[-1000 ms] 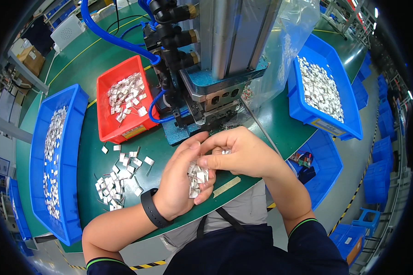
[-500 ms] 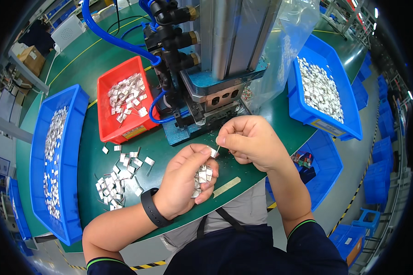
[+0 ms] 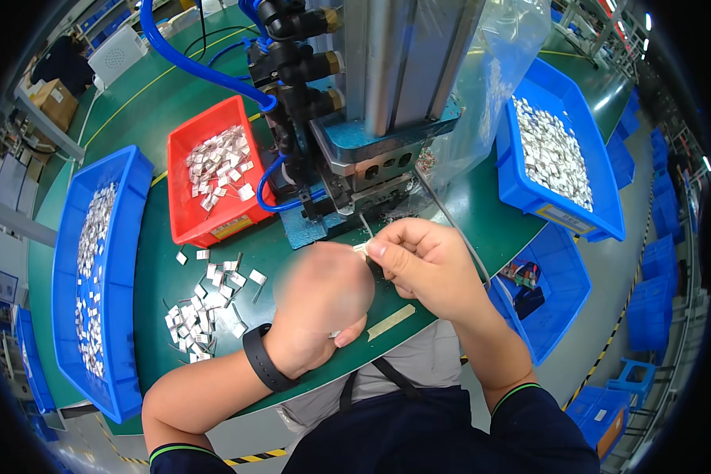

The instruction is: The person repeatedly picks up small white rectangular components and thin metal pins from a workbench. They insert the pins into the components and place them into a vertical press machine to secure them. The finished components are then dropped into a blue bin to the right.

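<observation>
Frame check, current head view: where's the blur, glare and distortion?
Head view: soft blur covers much of the left hand; the right hand looks sharper. Head view: glare streaks the green table at upper right, and highlights glint on the clear plastic bag. Head view: fisheye bends straight edges; corners go black.

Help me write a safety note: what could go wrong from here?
The right hand and left hand are close to the machine, so a pinch injury seems possible if it moved. The small white part between the hands could slip and drop. The loose white parts lie near the left forearm, which might scatter them.
</observation>
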Demonstrator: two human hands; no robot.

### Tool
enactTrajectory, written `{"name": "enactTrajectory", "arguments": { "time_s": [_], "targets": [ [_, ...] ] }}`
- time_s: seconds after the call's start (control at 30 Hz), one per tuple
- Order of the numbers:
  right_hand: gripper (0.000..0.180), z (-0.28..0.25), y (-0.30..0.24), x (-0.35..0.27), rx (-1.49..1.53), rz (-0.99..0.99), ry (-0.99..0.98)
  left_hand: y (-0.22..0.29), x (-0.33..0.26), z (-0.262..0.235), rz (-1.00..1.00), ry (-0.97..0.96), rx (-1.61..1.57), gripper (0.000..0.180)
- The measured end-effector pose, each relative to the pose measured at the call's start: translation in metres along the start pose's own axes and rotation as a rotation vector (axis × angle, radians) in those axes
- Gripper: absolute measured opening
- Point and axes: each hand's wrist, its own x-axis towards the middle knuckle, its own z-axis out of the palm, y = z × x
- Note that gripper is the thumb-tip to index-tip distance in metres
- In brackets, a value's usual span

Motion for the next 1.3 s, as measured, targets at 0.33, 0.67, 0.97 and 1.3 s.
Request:
{"name": "enactTrajectory", "arguments": {
  "time_s": [0.33, 0.67, 0.97, 1.3],
  "targets": [
    [0.022, -0.008, -0.008, 0.018, -0.015, -0.127, 0.196, 0.001, 0.000, 0.001, -0.036, -0.006, -0.024, 0.008],
    [0.022, -0.007, -0.012, 0.025, 0.035, -0.079, 0.177, 0.002, 0.000, 0.001, -0.053, -0.013, -0.028, 0.007],
    [0.014, -0.002, -0.012, 0.025, 0.131, -0.071, 0.143, 0.002, 0.000, 0.000, -0.049, -0.014, -0.016, 0.012],
    [0.008, -0.005, -0.007, 0.022, 0.118, -0.093, 0.108, 0.006, 0.001, 0.003, -0.103, 0.022, -0.046, 0.036]
  ]
}}
